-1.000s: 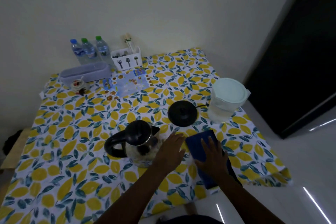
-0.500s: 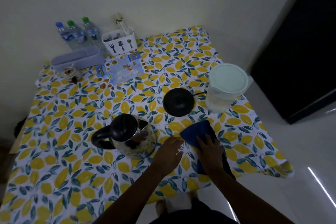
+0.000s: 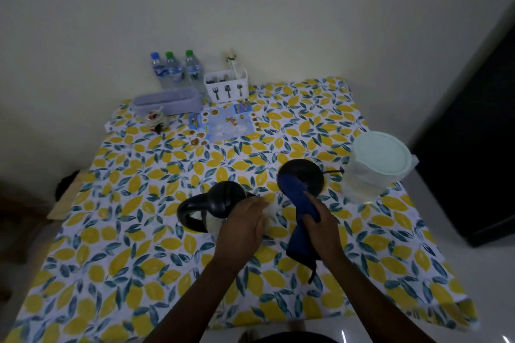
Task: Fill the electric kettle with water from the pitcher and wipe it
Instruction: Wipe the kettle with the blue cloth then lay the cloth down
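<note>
The electric kettle (image 3: 216,205), steel with a black lid and handle, stands on the lemon-print tablecloth (image 3: 125,245) near the middle. My left hand (image 3: 243,221) rests against the kettle's right side and hides part of its body. My right hand (image 3: 320,227) grips a dark blue cloth (image 3: 296,195), lifted off the table, its upper end over the black round kettle base (image 3: 312,175). The clear pitcher (image 3: 373,168) with a pale green lid stands at the right, holding water.
Three water bottles (image 3: 174,69), a white cutlery holder (image 3: 226,86), a lilac tray (image 3: 167,103), a small jar (image 3: 156,120) and a printed sheet (image 3: 223,122) line the back. A dark cabinet (image 3: 473,147) stands to the right of the table.
My right hand has closed on the blue cloth and lifted it off the table. My left hand has moved onto the kettle's side. The camera view has shifted.
</note>
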